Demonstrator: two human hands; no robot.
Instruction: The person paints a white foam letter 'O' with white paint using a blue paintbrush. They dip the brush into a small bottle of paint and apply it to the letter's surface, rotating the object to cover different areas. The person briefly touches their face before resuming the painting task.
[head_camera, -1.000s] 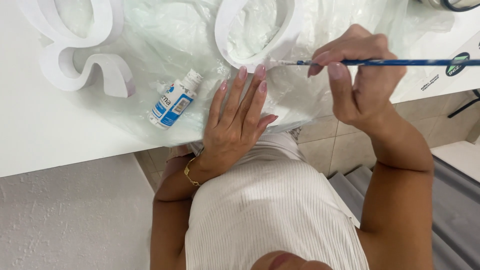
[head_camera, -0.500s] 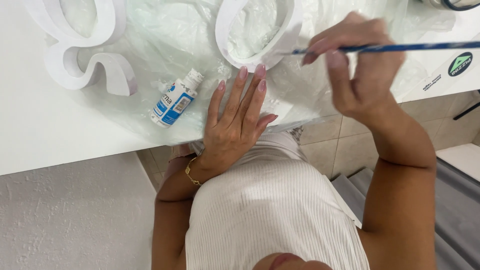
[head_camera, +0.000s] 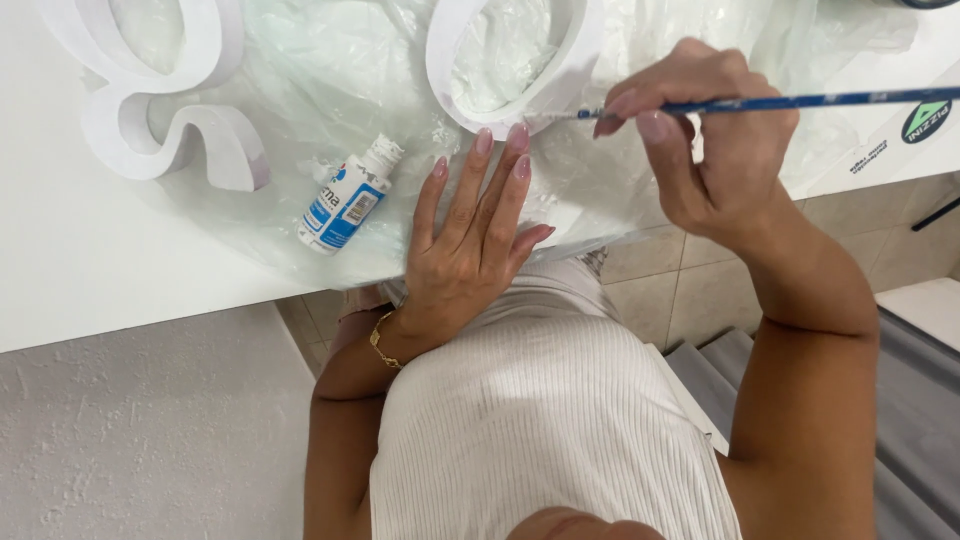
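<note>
Painting the rounded white letter (head_camera: 520, 60) on the plastic-covered worktop (head_camera: 90, 270); right hand (head_camera: 715, 150), fingers pinching the blue paintbrush (head_camera: 790, 101), tip at the letter's lower edge; left hand (head_camera: 470, 240) flat, fingers spread, just below it; paint bottle (head_camera: 348, 197) lying nearby; likely needs steady, light strokes next.

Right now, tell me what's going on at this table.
A person is painting white block letters. The right hand holds a thin blue-handled brush, its tip against the rim of a rounded white letter. The left hand lies flat on the clear plastic sheet beside it. A small paint bottle lies on its side on the sheet, and a second white letter sits at the left.
</note>
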